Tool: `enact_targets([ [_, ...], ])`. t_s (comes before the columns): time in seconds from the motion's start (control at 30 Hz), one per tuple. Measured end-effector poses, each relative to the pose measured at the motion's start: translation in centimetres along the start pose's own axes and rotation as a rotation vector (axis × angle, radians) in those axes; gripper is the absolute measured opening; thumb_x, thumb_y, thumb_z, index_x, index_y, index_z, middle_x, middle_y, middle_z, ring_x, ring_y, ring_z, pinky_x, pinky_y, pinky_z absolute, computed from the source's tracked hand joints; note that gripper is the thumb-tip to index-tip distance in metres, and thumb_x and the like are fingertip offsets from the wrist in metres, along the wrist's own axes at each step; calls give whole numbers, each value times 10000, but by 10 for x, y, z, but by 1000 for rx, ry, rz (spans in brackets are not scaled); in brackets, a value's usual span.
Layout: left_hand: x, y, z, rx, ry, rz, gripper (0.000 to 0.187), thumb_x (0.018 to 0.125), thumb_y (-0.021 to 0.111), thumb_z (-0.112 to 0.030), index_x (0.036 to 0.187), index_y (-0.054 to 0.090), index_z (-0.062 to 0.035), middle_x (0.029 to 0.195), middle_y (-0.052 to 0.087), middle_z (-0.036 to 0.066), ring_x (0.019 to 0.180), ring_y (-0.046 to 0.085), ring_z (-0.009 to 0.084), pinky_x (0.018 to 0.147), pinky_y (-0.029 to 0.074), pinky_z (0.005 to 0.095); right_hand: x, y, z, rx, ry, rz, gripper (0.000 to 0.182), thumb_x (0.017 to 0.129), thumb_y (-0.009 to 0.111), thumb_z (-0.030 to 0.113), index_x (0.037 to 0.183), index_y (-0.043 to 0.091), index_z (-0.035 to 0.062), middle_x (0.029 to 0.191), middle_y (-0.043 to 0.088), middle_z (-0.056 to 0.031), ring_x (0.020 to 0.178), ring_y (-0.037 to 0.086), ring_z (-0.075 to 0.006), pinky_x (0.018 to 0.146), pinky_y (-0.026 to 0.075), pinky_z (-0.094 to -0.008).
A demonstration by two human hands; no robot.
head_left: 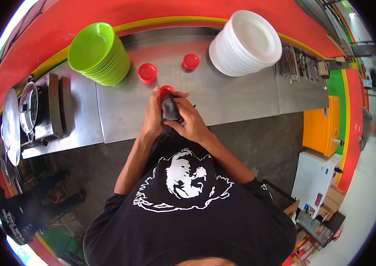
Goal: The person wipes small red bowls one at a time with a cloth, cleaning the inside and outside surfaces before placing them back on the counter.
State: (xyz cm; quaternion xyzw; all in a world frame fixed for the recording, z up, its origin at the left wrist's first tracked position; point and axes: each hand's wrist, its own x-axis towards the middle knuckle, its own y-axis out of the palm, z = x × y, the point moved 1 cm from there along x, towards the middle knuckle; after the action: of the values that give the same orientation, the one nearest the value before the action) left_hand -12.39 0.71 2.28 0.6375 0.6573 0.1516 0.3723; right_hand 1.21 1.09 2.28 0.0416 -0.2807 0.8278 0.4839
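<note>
Both hands meet at the front edge of the steel counter (pixel 130 111). My left hand (pixel 154 116) wraps round the left side of a red-lidded container (pixel 166 90), most of which is hidden. A dark cloth (pixel 169 108) lies against that container, pressed by my right hand (pixel 190 119), its fingers bent over the cloth. Just beyond my hands stands a red-lidded jar (pixel 147 73). Another red-lidded jar (pixel 190 62) is farther right on the counter.
Green bowls (pixel 99 53) are stacked at the back left, white plates (pixel 245 44) at the back right, with cutlery (pixel 299 64) beyond. A stove with a glass-lidded pan (pixel 29 108) is far left. Another person (pixel 24 213) stands lower left.
</note>
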Motion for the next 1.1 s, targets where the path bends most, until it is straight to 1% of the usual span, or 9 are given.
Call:
enact_targets([
  [0.07,-2,-7,3,-46,-107,-13,625,1032,249,-513,1123,564,19,1182,643,241,1158,611,346,990,497,429,-3,4,0,-5,17,2,508,781,806,146,1183,577,-64,1215,558,-195,1164,549,-376,970,469,-423],
  [0.2,-3,-13,8,33,-75,-82,658,1020,250,-540,1118,583,19,1220,638,262,1054,646,311,947,516,417,-8,14,-7,26,48,-24,484,775,803,125,1158,583,-73,1180,575,-193,1118,570,-369,945,482,-422],
  [0.3,-2,-15,10,52,-84,-52,654,1020,267,-554,1073,568,24,1113,655,208,1127,629,337,936,528,421,-10,14,-8,-10,40,-42,466,766,802,114,1136,591,-75,1154,586,-192,1086,585,-370,928,494,-423],
  [0.53,-3,-13,9,46,-133,-69,674,1005,267,-603,1120,593,-24,1239,625,269,1049,649,309,902,532,395,-11,22,-11,-10,31,-146,449,723,801,73,1102,601,-61,1115,601,-190,1056,598,-379,907,507,-428],
  [0.63,-2,-8,0,82,-149,-1,613,1005,312,-575,1102,593,-39,1152,664,213,999,658,268,860,540,378,-8,23,-10,48,25,-211,412,723,794,66,1062,596,-59,1087,600,-188,1034,602,-379,889,509,-421],
  [0.73,7,-26,4,87,-115,-61,516,1005,372,-525,1130,570,-64,1054,668,126,940,657,218,814,542,357,-5,21,-3,107,34,-227,364,728,782,61,1010,584,-55,1045,594,-183,997,605,-373,858,509,-419],
  [0.83,10,-34,6,147,-2,-76,403,1034,344,-408,1154,541,-77,1041,647,82,972,637,208,895,504,335,-7,24,-5,83,3,-253,366,751,771,77,1040,586,-49,1068,597,-176,959,617,-354,816,510,-404],
  [0.97,10,-36,5,286,15,-40,443,1017,398,-480,1193,521,-93,1027,644,72,941,638,187,837,513,317,-13,28,-2,87,70,-239,351,765,760,94,1037,587,-47,1075,599,-169,933,620,-344,796,508,-398],
  [1.1,11,-43,3,319,-32,-33,486,1012,403,-512,1160,543,-71,1000,650,72,922,641,187,836,511,318,-16,32,-1,77,103,-232,329,773,749,96,1021,585,-44,1046,596,-158,921,618,-339,786,506,-400],
])
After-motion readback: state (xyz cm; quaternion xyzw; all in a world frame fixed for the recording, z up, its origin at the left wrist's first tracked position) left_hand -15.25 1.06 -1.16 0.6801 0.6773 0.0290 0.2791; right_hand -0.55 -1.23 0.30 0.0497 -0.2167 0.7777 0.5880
